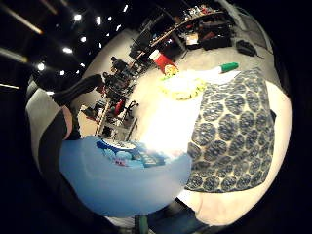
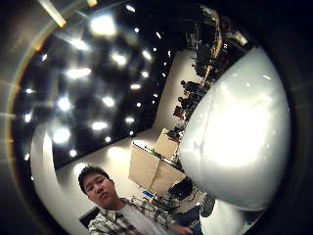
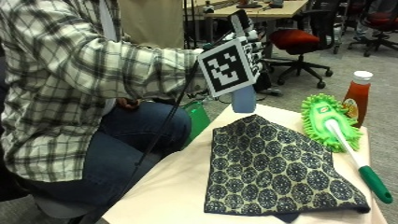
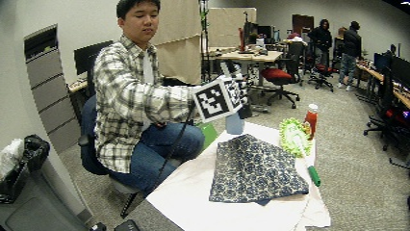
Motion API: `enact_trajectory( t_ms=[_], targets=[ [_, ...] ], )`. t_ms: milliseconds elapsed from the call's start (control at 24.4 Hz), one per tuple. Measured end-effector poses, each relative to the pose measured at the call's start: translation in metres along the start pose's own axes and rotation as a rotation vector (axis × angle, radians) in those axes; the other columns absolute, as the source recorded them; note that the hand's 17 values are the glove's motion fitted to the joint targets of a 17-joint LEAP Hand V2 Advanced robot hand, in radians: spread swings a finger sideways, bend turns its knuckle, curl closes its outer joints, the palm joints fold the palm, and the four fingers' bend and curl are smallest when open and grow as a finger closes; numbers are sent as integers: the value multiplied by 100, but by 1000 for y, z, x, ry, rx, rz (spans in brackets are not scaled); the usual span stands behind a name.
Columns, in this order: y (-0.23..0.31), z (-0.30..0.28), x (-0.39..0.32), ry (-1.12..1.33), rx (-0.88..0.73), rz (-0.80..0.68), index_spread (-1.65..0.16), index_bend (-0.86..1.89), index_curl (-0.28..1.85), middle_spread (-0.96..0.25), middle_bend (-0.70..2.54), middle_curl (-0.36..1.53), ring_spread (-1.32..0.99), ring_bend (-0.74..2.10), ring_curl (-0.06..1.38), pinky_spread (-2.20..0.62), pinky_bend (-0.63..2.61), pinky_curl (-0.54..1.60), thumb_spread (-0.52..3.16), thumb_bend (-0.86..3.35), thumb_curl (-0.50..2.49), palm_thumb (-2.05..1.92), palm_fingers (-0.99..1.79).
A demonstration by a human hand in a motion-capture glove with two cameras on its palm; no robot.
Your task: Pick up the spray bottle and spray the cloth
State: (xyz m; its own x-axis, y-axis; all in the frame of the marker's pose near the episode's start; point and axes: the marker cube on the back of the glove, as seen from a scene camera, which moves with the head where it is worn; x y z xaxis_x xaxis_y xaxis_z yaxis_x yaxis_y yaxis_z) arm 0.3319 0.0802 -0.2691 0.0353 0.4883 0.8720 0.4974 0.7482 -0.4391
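Note:
My gloved right hand (image 3: pixel 253 46) grips the top of a light blue spray bottle (image 3: pixel 244 99) at the table's far corner, just beyond the cloth. The bottle is upright, and most of its head is hidden by my hand. Its base is close to the tabletop; I cannot tell whether it touches. The blue body (image 1: pixel 122 180) fills much of the little finger side palm view, and a pale rounded part of the bottle (image 2: pixel 234 142) fills the thumb side view. A dark blue patterned cloth (image 3: pixel 273 168) lies draped over the middle of the table, also seen as the cloth (image 1: pixel 234 136) beside the bottle.
A green fluffy duster (image 3: pixel 328 119) with a white and green handle (image 3: pixel 367 175) lies along the table's right side. A red sauce bottle (image 3: pixel 357 99) stands behind it. The table (image 3: pixel 174 186) has a cream cover. The person's knee is close to the table's left edge.

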Motion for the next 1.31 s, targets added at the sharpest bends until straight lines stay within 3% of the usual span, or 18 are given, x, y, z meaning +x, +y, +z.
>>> enact_trajectory(
  t_ms=[615,1312],
  targets=[
    [-23,66,94,6,0,62,-26,34,60,-11,63,53,-16,64,49,-15,42,45,4,-3,79,107,130],
    [-10,79,112,-16,-44,101,-25,32,60,-9,62,52,-16,60,49,-15,40,45,6,-3,79,107,129]
  ],
)
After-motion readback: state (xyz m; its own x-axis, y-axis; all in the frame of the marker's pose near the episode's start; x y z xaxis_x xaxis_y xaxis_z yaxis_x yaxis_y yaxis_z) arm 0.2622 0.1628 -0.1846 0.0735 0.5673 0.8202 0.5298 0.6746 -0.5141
